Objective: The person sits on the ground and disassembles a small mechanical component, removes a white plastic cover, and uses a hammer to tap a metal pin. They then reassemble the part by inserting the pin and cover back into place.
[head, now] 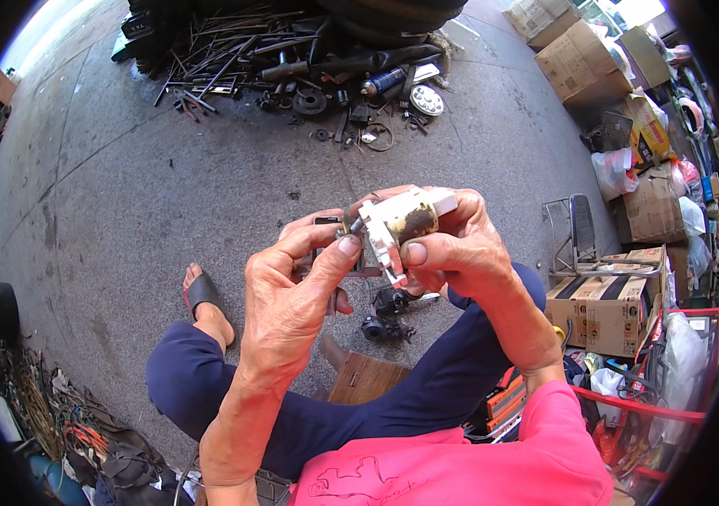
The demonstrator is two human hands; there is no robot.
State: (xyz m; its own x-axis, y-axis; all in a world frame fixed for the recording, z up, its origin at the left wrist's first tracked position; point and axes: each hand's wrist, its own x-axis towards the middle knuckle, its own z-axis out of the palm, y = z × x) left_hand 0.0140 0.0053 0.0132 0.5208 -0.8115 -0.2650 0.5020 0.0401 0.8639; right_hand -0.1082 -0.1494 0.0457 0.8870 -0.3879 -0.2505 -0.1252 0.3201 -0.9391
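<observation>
Both hands are raised together above the lap. My right hand (461, 246) grips a grimy white plastic housing (407, 218), its thumb on the brown-stained round part and its fingers behind. Close against the housing's left side, my left hand (309, 253) pinches a small metal part (353, 226) between thumb and fingertips. A dark part with a frame-like edge shows partly behind the left fingers; whether it joins the housing cannot be told. Below the hands, black mechanical parts (385, 326) lie on the floor between the legs, near a wooden block (366, 377).
Metal rods (226, 54), a spray can (385, 81) and scrap parts lie heaped at the top. Cardboard boxes (606, 303) and bags line the right, beside a metal-framed seat (578, 234). Cables and cloth (125, 465) lie at lower left.
</observation>
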